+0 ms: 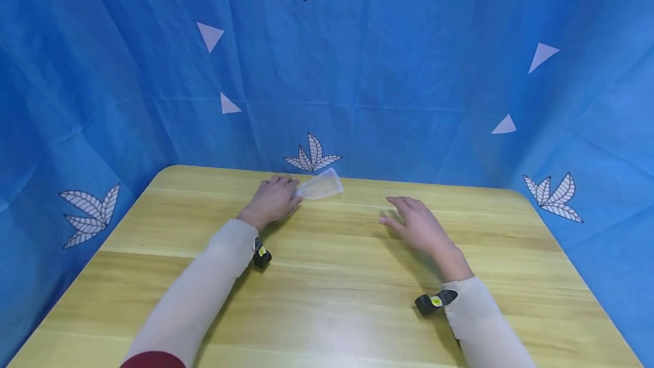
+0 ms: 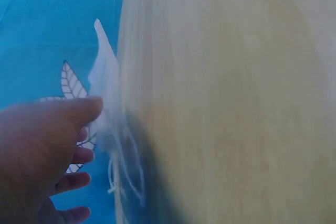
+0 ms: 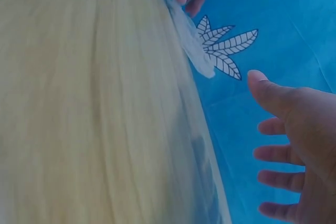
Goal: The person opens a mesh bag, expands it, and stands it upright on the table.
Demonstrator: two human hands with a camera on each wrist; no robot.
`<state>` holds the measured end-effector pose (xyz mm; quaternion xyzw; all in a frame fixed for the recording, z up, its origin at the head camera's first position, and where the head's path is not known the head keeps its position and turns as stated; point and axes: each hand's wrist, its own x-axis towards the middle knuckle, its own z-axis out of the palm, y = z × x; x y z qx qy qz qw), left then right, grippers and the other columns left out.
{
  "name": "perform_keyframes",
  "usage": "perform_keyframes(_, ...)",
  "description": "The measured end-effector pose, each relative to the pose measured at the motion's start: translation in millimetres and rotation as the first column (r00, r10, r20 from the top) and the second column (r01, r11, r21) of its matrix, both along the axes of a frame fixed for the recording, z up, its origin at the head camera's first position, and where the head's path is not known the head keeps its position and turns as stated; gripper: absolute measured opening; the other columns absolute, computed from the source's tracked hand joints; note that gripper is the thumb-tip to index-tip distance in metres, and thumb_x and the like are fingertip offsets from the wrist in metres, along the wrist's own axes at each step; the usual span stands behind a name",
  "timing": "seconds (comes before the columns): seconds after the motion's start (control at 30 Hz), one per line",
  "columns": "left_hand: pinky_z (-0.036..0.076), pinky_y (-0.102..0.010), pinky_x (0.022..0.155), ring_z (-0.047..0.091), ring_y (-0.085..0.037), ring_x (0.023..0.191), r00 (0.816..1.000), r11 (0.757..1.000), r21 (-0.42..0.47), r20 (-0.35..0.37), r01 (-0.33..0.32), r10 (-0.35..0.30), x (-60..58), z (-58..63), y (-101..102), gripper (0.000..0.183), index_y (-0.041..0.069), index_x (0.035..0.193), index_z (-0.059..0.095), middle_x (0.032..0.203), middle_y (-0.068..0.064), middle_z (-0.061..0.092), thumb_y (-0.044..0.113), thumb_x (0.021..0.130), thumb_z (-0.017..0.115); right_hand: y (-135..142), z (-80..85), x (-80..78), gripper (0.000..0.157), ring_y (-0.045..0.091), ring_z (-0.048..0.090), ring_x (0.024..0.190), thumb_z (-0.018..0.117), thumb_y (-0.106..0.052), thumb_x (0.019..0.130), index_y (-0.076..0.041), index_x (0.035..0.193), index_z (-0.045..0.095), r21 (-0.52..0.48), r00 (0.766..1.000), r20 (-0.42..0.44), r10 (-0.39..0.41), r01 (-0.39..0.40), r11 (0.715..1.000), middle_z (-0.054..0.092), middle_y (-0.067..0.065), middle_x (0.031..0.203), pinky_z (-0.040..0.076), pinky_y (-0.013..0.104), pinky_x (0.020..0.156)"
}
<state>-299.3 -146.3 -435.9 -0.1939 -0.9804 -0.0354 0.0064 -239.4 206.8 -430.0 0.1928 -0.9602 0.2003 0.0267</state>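
A sheer white drawstring pouch [image 1: 323,184] lies near the table's far edge, its gathered neck toward the left. Over that neck is my left hand [image 1: 274,197], palm down. In the left wrist view the thumb [image 2: 86,109] stretches out beside the pouch [image 2: 106,77], the other fingers apart from one another. Thin white cords [image 2: 134,163] trail from the neck along the tabletop. My right hand [image 1: 416,225] hovers to the right of the pouch, fingers spread and holding nothing. The right wrist view has its thumb [image 3: 268,90] pointing toward the pouch [image 3: 197,53].
A light wood table [image 1: 327,288] with rounded far corners spreads under both arms. Blue curtains [image 1: 409,72] with white leaf and triangle prints hang behind it and at both sides. Black wrist cameras [image 1: 262,257] are strapped over the pale sleeves.
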Motion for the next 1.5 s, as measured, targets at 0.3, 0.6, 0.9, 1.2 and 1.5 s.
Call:
perform_keyframes(0.3,0.036,-0.056,0.103,0.044,-0.036,0.129,1.000,1.000,-0.026,0.017,-0.007,0.007,-8.6,-8.7,4,0.046,0.008,0.139,0.052,0.140,-0.014,0.051,0.036,0.104,0.047,-16,1.9,-9.1,0.067,0.040,0.037,0.134,0.055,-0.052,0.096,-0.008,0.145,0.045,-0.029,1.000,-0.005,0.011,-0.012,1.000,0.046,0.017,0.145,0.027,0.056,0.109)
perform_keyframes(0.6,0.038,-0.054,0.102,0.048,-0.033,0.127,0.993,0.993,-0.008,-0.018,0.117,-0.117,-7.1,-10.7,17,0.038,0.011,0.135,0.057,0.136,-0.011,0.055,0.028,0.101,0.055,-29,1.2,-10.7,0.066,0.039,0.040,0.133,0.056,-0.054,0.095,-0.008,0.142,0.048,-0.075,1.000,-0.018,0.011,-0.013,0.997,0.048,0.017,0.143,0.029,0.054,0.109)
perform_keyframes(0.9,0.039,-0.047,0.102,0.052,-0.025,0.123,0.944,0.945,0.025,-0.070,0.326,-0.324,5.1,2.6,43,0.029,0.017,0.127,0.063,0.129,-0.002,0.060,0.021,0.098,0.062,-33,-2.3,-9.1,0.063,0.037,0.041,0.133,0.054,-0.052,0.097,-0.009,0.142,0.050,-0.139,1.000,-0.020,0.012,-0.015,0.990,0.049,0.015,0.142,0.031,0.053,0.108)
perform_keyframes(1.2,0.037,-0.044,0.105,0.048,-0.021,0.128,0.876,0.884,-0.103,-0.123,0.455,-0.466,11.0,14.4,66,0.030,0.022,0.132,0.060,0.135,0.001,0.056,0.022,0.103,0.051,-40,-5.1,-13.5,0.051,0.031,0.056,0.120,0.055,-0.043,0.099,-0.008,0.136,0.056,-0.266,0.994,0.091,0.052,-0.026,0.964,0.059,0.012,0.132,0.044,0.049,0.097)
perform_keyframes(1.5,0.037,-0.044,0.106,0.047,-0.021,0.128,0.845,0.856,-0.150,-0.147,0.494,-0.514,15.8,14.0,78,0.034,0.020,0.133,0.059,0.137,0.001,0.054,0.009,0.101,0.053,-46,-10.3,-9.6,0.023,0.018,0.061,0.087,0.058,-0.025,0.100,-0.009,0.111,0.071,-0.373,0.977,0.205,0.055,0.026,0.928,0.070,0.005,0.103,0.050,0.037,0.074)
